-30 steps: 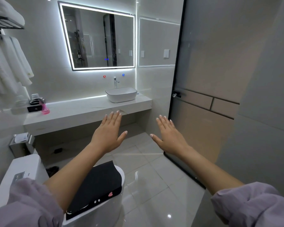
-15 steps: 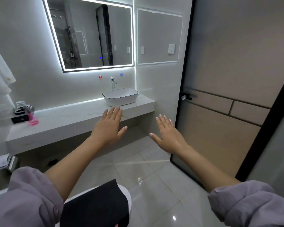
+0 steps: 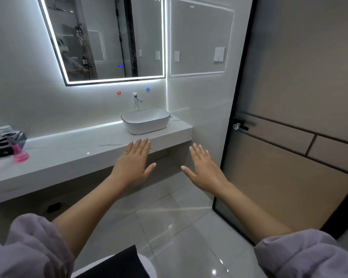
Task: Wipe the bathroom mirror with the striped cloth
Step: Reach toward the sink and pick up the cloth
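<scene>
1. Left hand (image 3: 132,165): held out palm down, fingers (image 3: 141,146) straight and close together, thumb spread to the side, grasping nothing. In my view its fingertips overlapped the front edge of the worktop, below the basin.
2. Right hand (image 3: 206,169): held out palm down beside the left and apart from it, fingers (image 3: 199,152) straight and released, thumb spread, grasping nothing.
3. Sleeves: a pale lilac sleeve pushed up on the left arm (image 3: 28,247) and another on the right arm (image 3: 309,255); both forearms were bare.
4. Bathroom mirror (image 3: 109,37): mounted on the wall above the worktop and well beyond both hands, rimmed by a white light strip, with two small blue lights near its lower edge.
5. Worktop (image 3: 68,149): a white marble-look slab that ran from the left edge of my view to the corner wall.
6. Basin (image 3: 147,127): a white vessel with a thin dark rim that stood at the worktop's right end.
7. Chrome faucet (image 3: 136,101): upright just behind the basin, between a red dot (image 3: 119,92) and a blue dot (image 3: 147,89) on the wall.
8. Pink flask (image 3: 20,155): at the worktop's left end, just beside a black tray (image 3: 0,153) and a clear tumbler (image 3: 5,130).
9. Door (image 3: 289,167): on my right, black-framed, with a black handle (image 3: 239,126).
10. Wall switches (image 3: 219,54): white, on the side wall to the right of the mirror.
11. Floor (image 3: 179,227): glossy pale tiles under both arms.
12. Dark flat item (image 3: 119,265): at the bottom edge on a white surface; I could not tell what it was.
</scene>
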A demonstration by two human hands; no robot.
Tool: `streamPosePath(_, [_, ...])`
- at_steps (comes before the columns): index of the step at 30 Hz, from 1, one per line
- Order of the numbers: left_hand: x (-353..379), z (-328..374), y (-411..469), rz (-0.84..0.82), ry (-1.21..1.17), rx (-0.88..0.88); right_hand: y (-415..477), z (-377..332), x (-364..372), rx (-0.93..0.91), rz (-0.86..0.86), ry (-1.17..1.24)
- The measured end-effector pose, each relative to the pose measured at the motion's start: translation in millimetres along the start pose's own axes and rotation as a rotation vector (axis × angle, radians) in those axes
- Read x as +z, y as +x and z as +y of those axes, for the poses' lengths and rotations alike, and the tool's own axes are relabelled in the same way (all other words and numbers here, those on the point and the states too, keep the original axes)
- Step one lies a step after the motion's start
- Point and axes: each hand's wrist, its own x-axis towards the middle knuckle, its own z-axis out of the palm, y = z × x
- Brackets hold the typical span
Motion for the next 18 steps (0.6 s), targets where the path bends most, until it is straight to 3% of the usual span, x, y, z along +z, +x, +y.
streamPosePath(18, [95,11,298,-0.052,0.13,-0.203,290,204,32,-0.155,-0.049,0.017])
